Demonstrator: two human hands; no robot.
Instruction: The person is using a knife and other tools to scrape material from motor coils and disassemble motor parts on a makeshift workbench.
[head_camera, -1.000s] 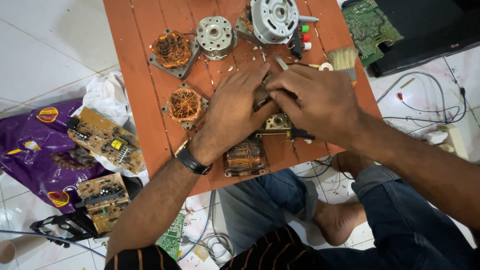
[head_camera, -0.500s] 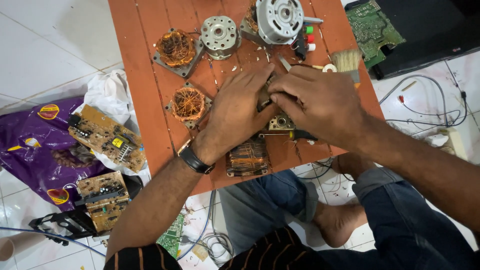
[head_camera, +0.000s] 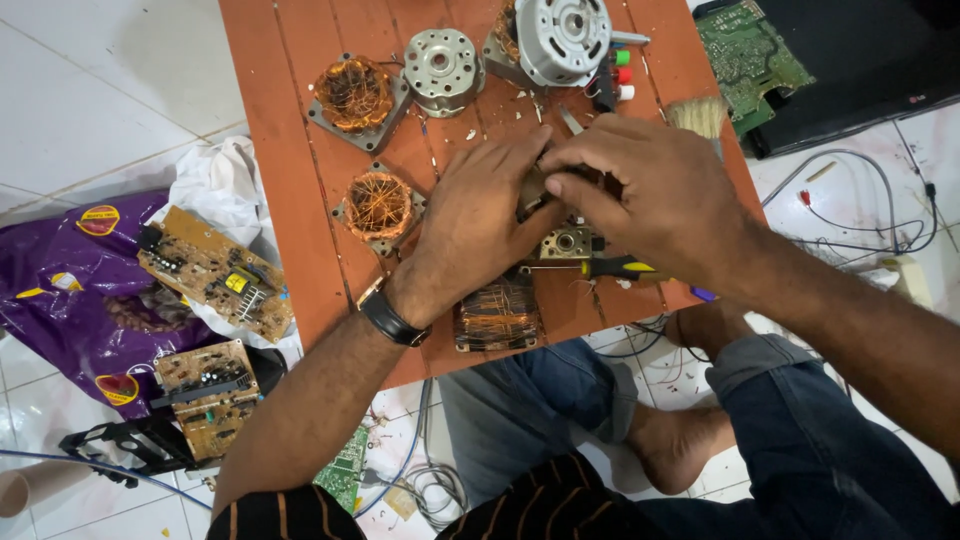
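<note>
- Copper-wound block (head_camera: 499, 312): lies at the near edge of the orange wooden board (head_camera: 300, 150), just by the left wrist and its black wristwatch (head_camera: 390, 318).
- Yellow-and-black-handled tool (head_camera: 618, 267): flat on the board, under the right forearm.
- Small metal bracket (head_camera: 566, 242): beside the tool's shaft, just below both hands.
- Left hand (head_camera: 475, 215): palm down, fingers curled narrowly round a small dark part (head_camera: 533, 190).
- Right hand (head_camera: 650, 195): fingertips pinched on the same part, touching the left fingers; the part is mostly hidden, at mid-board.
- Copper coil in square frame (head_camera: 379, 206): left of the left hand.
- Second framed coil (head_camera: 353, 95), round metal cap (head_camera: 442, 65), large silver motor (head_camera: 560, 35): along the far edge.
- Paintbrush (head_camera: 697, 115): beyond the right hand.
- Circuit boards (head_camera: 213, 272): on the floor, left, upon a purple bag (head_camera: 60, 300).
</note>
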